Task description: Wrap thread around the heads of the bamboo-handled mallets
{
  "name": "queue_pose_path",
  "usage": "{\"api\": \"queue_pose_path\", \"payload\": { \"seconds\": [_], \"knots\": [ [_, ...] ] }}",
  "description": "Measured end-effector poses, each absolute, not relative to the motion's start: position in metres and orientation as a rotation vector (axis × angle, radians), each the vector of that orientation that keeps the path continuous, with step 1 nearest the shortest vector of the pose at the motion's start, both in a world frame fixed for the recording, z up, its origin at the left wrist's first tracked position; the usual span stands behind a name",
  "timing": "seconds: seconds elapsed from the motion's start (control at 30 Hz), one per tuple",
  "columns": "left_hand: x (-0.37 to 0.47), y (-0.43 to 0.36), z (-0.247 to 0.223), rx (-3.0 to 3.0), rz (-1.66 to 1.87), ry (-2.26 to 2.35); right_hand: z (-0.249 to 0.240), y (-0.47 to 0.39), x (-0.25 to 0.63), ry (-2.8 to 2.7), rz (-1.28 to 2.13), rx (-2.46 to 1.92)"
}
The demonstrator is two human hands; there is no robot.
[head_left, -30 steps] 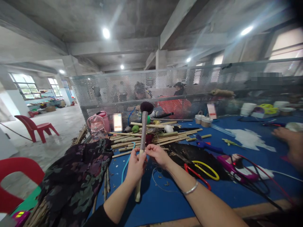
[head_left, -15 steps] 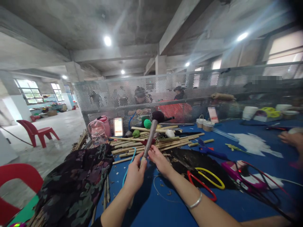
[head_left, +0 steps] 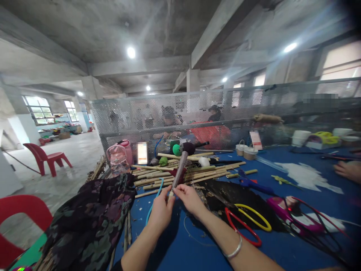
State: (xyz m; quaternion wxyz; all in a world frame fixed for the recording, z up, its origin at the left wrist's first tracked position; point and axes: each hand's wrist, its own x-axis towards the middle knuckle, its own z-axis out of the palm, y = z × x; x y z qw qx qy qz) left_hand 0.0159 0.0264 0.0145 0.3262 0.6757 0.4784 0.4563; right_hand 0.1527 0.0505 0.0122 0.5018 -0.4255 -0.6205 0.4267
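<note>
My left hand (head_left: 161, 209) is closed around the lower end of a stick wrapped in grey-brown material (head_left: 180, 170). The stick tilts up and away from me over the table. Thumb and fingers of my right hand (head_left: 190, 200) pinch the wrapping just above my left hand. Behind the stick's top is a dark round ball (head_left: 188, 148), and I cannot tell whether the two touch. Beyond my hands lies a pile of bamboo sticks (head_left: 217, 170). Scissors with one red and one yellow handle (head_left: 254, 218) rest on black cloth to the right of my right hand.
A purple-and-white device with cables (head_left: 282, 212) sits on the blue table (head_left: 180, 248) at right. Dark patterned cloth (head_left: 93, 226) covers the left side. A perforated metal screen (head_left: 126, 116) stands behind. Another person's hand (head_left: 346, 169) shows at far right.
My right hand's fingers, more spread beside the stick before, have closed into a pinch on its lower wrapping. My left hand keeps its hold. The view has shifted slightly.
</note>
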Motion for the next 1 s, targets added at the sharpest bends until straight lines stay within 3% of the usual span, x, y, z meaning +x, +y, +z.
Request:
{"api": "queue_pose_path", "payload": {
  "seconds": [0.1, 0.27, 0.47, 0.73, 1.0],
  "knots": [
    [0.016, 0.028, 0.013, 1.766, 1.204, 1.27, 0.017, 0.046, 0.154, -1.484, 1.039, -1.022],
    [0.014, 0.031, 0.016, 1.786, 1.154, 1.354, 0.021, 0.042, 0.157, -1.337, 1.484, -1.059],
    [0.012, 0.03, 0.018, 1.835, 1.151, 1.408, 0.027, 0.045, 0.156, -1.233, 1.121, -1.026],
    [0.015, 0.026, 0.018, 1.945, 1.123, 1.356, 0.023, 0.039, 0.141, -0.966, 1.396, -0.972],
    [0.013, 0.027, 0.015, 1.973, 1.113, 1.396, 0.019, 0.04, 0.145, -1.088, 1.419, -1.031]
  ]
}}
